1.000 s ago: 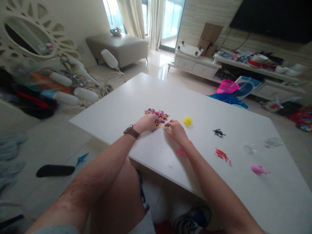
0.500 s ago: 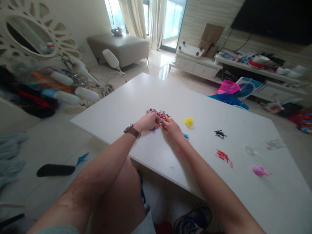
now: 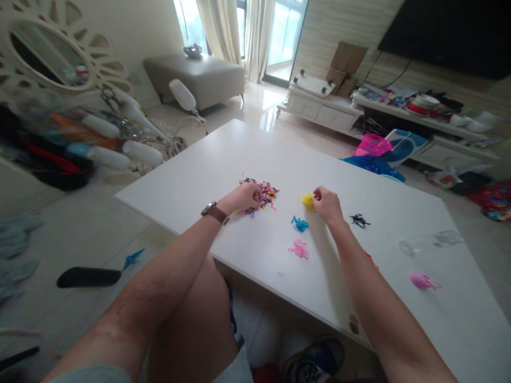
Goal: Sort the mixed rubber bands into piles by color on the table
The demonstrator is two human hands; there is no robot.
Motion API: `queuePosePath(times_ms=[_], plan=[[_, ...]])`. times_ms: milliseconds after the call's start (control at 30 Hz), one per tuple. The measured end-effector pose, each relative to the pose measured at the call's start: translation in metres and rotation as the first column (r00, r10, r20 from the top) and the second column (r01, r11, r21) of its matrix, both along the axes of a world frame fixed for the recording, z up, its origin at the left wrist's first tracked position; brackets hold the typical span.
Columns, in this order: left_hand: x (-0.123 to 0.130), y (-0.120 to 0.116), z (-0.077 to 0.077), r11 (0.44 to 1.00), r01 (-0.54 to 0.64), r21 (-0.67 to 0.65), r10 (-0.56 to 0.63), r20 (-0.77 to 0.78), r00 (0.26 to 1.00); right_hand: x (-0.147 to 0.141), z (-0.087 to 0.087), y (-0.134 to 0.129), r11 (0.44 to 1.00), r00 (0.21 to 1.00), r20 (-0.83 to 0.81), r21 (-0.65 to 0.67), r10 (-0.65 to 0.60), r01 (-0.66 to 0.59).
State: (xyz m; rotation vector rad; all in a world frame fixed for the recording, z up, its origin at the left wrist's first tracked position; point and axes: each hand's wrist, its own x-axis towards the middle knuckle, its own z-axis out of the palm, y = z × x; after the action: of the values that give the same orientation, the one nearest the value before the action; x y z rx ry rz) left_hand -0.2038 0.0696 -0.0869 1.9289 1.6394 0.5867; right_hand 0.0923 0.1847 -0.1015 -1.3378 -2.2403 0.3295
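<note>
On the white table (image 3: pixel 255 154) lies a mixed pile of small coloured bands (image 3: pixel 269 196). My left hand (image 3: pixel 245 197), with a watch on its wrist, rests at the pile's near left side, its fingers curled together; what they hold is too small to make out. My right hand (image 3: pixel 326 205) is at the right edge of the yellow pile (image 3: pixel 307 201), its fingertips pinched together over the yellow bands. Nearer me lie a blue pile (image 3: pixel 299 224) and a pink pile (image 3: pixel 299 249). A black pile (image 3: pixel 360 221) sits to the right. My right forearm partly covers the red pile (image 3: pixel 371 258).
A clear bottle (image 3: pixel 431 242) and a pink object (image 3: pixel 423 281) lie on the table's right part. A small brown item (image 3: pixel 354 324) is at the near edge. Beyond the table are a pink basket (image 3: pixel 373 144) and a grey bench (image 3: pixel 195 77).
My right hand has moved right from the mixed pile to the yellow pile, uncovering the blue and pink piles. Its forearm now covers part of the red pile. My left hand has barely moved.
</note>
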Motion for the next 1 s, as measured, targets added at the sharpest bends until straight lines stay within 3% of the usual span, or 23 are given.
queuePosePath(times_ms=[100,167,300,400,600,733,833,1000], plan=[[0.001,-0.001,0.001,1.000,-0.007,-0.013,0.008,0.046,0.999,-0.009,0.000,-0.010,0.998,0.999,0.004,0.053,0.033,-0.033],[0.003,-0.002,0.002,1.000,-0.002,-0.024,0.005,0.094,0.996,-0.028,0.000,-0.026,0.992,0.993,-0.024,0.051,0.118,-0.117],[0.006,-0.003,0.004,0.999,0.033,0.011,-0.034,0.133,0.991,-0.075,-0.003,-0.060,0.904,0.897,-0.261,-0.145,0.356,-0.401],[0.007,-0.002,0.003,0.996,0.055,0.070,-0.063,0.119,0.991,-0.095,-0.008,-0.072,0.844,0.848,-0.407,-0.265,0.340,-0.466],[0.007,0.001,0.001,0.994,0.085,0.063,-0.092,0.114,0.989,-0.096,-0.011,-0.069,0.850,0.826,-0.489,-0.272,0.282,-0.451],[0.007,0.001,0.002,0.993,0.100,0.062,-0.105,0.080,0.991,-0.094,-0.005,-0.068,0.898,0.814,-0.540,-0.221,0.213,-0.381],[0.006,0.001,0.002,0.994,0.106,0.037,-0.109,0.079,0.991,-0.082,0.000,-0.058,0.954,0.843,-0.522,-0.169,0.127,-0.249],[0.006,0.000,0.000,0.992,0.126,0.005,-0.126,0.103,0.987,-0.027,0.004,-0.022,0.997,0.955,-0.292,-0.059,-0.054,0.038]])
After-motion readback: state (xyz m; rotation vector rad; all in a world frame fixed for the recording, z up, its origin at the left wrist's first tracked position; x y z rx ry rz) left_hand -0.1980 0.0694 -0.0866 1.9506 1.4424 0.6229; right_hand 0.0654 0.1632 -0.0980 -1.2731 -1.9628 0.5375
